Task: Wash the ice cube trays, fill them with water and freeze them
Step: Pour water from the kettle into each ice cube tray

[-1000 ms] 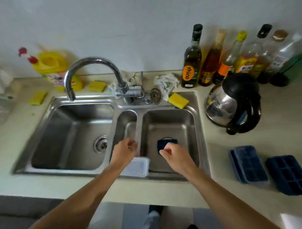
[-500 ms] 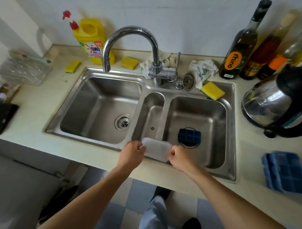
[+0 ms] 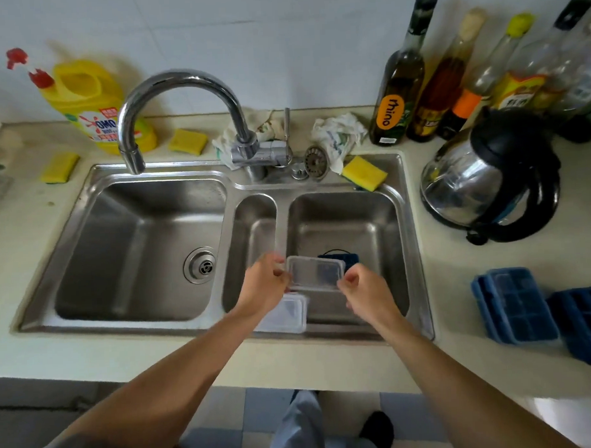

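A clear plastic tray lid (image 3: 316, 272) hangs over the right sink basin (image 3: 381, 221), held by both hands. My left hand (image 3: 264, 287) pinches its left edge and my right hand (image 3: 363, 293) pinches its right edge. Behind the lid a dark blue ice cube tray (image 3: 350, 259) lies on the basin floor, mostly hidden. A second clear lid (image 3: 287, 314) rests on the sink's front rim under my left wrist. Two more blue ice cube trays sit on the counter at the right, one with a clear lid (image 3: 514, 305) and one uncovered (image 3: 584, 324).
The curved faucet (image 3: 179, 107) points over the left basin (image 3: 141, 249); no water runs. Yellow sponges (image 3: 364, 172) and a detergent jug (image 3: 92, 107) line the back. A steel kettle (image 3: 490, 183) and several bottles (image 3: 399, 79) crowd the right rear counter.
Both hands have lifted a clear lid off the stack at the sink's front rim and carried it over the right basin. The camera view also shifted.
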A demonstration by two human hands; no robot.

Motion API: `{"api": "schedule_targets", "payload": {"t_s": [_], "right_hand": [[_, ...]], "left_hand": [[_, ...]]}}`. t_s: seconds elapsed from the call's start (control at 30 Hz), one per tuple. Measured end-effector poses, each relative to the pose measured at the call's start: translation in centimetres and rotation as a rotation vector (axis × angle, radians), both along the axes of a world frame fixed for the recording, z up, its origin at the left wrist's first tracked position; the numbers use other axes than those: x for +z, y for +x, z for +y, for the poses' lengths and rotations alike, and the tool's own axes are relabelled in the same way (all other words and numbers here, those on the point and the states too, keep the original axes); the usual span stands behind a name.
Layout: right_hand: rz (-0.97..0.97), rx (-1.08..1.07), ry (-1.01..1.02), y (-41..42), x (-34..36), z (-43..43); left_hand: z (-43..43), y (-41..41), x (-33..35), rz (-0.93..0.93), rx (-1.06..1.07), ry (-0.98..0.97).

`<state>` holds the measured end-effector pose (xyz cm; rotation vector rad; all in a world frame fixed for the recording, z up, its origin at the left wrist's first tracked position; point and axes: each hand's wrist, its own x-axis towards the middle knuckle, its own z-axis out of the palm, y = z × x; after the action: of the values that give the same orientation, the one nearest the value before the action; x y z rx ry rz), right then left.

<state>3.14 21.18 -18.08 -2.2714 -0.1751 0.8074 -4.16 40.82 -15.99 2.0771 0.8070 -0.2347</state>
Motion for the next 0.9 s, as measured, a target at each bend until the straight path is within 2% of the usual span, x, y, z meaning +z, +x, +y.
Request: {"api": "schedule_targets", "payload": {"t_s": [0.1, 0.23, 0.4, 0.6, 0.67, 0.73, 0.9], "right_hand": [[-0.017, -0.053, -0.037, 2.0, -1.2, -1.1], [-0.013, -0.135, -0.112, 4.4, -3.8, -1.8], [-0.081, -0.197, -0.217, 6.8, -7.8, -0.9], [-0.054, -0.149, -0.303, 7.9, -11.5, 0.4], [-0.049, -0.121, -0.302, 7.9, -12.6, 0.5], [-0.048, -0.106, -0.301, 7.9, -13.4, 0.5], [-0.035, -0.092, -0.257, 7.8, -14.1, 0.5]], "left_hand": [[-0.9, 3.4, -1.3, 0.045, -0.109, -0.03], [-1.7, 7.3, -4.0, 0.194, -0.257, -0.006], [-2.7, 11.0, -8.2, 0.353, -0.414, 0.094], [-2.9, 13.0, -12.7, 0.421, -0.449, 0.112], [-2.9, 13.1, -13.5, 0.466, -0.462, 0.138], [-2.9, 13.1, -14.3, 0.425, -0.454, 0.195], [-2.6, 13.5, -15.0, 0.501, -0.457, 0.17]]}}
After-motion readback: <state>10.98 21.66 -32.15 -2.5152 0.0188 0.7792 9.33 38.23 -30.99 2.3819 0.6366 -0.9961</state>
